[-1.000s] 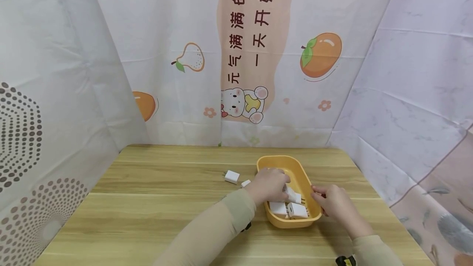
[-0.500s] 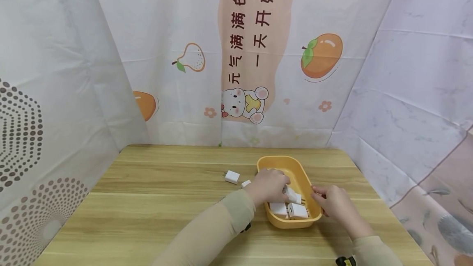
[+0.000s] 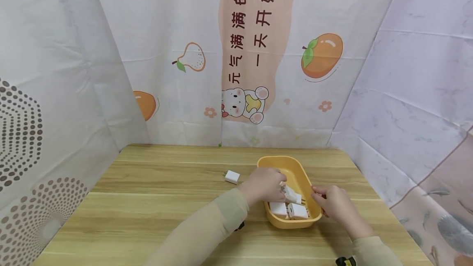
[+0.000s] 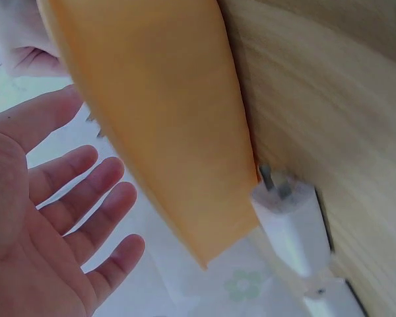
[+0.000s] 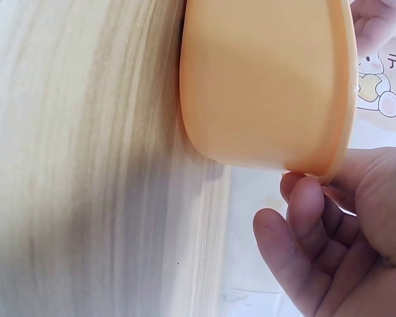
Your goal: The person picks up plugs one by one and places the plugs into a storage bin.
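An orange-yellow plastic basket (image 3: pixel 282 225) stands on the table with several white charger plugs (image 3: pixel 297 211) in its near half. My right hand (image 3: pixel 336 204) pinches its right rim between thumb and fingers, as the right wrist view shows too. My left hand (image 3: pixel 264 184) reaches over the left rim. In the left wrist view that hand (image 4: pixel 59 211) has its fingers spread and relaxed, holding nothing. Outside the basket, beside its left wall, a charger plug (image 4: pixel 292 228) lies on the table; the left hand hides it in the head view.
Another white charger plug (image 3: pixel 232 177) lies on the wooden table (image 3: pixel 155 208), left of the basket. Printed curtains (image 3: pixel 177 106) enclose the back and both sides of the table.
My left hand has drawn back slightly to the left, its fingers coming away from the plugs in the basket. It now covers the nearer loose plug. My right hand stays on the rim.
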Available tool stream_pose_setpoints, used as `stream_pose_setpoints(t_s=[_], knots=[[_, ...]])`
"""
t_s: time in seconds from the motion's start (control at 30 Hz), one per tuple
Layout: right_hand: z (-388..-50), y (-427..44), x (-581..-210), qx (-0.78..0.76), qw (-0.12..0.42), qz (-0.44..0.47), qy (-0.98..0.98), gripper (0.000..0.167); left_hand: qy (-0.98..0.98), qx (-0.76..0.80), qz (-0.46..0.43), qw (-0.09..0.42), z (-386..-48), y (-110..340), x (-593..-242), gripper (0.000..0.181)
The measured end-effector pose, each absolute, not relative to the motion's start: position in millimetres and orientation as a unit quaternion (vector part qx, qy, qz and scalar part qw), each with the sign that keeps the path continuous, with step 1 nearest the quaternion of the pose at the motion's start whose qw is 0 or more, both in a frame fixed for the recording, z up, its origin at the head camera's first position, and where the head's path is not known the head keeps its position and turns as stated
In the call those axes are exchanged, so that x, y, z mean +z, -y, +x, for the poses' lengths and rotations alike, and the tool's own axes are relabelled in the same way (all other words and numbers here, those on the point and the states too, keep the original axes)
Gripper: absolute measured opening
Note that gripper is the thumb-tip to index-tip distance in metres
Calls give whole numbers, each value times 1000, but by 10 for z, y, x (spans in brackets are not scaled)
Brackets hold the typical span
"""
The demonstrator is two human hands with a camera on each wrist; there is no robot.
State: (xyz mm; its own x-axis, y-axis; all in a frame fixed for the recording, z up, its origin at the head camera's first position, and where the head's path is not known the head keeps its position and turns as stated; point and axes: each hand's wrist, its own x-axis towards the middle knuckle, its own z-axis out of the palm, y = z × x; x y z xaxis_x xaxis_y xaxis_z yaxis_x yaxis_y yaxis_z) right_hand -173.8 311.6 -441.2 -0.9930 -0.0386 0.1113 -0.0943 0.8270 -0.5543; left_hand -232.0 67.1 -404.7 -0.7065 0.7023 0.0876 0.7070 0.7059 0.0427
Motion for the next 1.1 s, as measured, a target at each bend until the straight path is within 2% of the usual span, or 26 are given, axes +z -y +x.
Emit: stream_pose_setpoints(t_s=[0.43, 0.67, 1.1], knots=[[-1756, -3126, -4419, 294, 47, 42, 954, 33, 932, -104, -347, 13, -2383, -149, -3872, 51], [-1757, -3126, -4417, 296, 46, 43, 953, 34, 930, -114, -348, 41, -2471, 121, -3841, 50], [-1756, -3112, -4412, 296, 43, 38, 954, 35, 938, -120, -324, 32, -2542, 585, -3807, 53]])
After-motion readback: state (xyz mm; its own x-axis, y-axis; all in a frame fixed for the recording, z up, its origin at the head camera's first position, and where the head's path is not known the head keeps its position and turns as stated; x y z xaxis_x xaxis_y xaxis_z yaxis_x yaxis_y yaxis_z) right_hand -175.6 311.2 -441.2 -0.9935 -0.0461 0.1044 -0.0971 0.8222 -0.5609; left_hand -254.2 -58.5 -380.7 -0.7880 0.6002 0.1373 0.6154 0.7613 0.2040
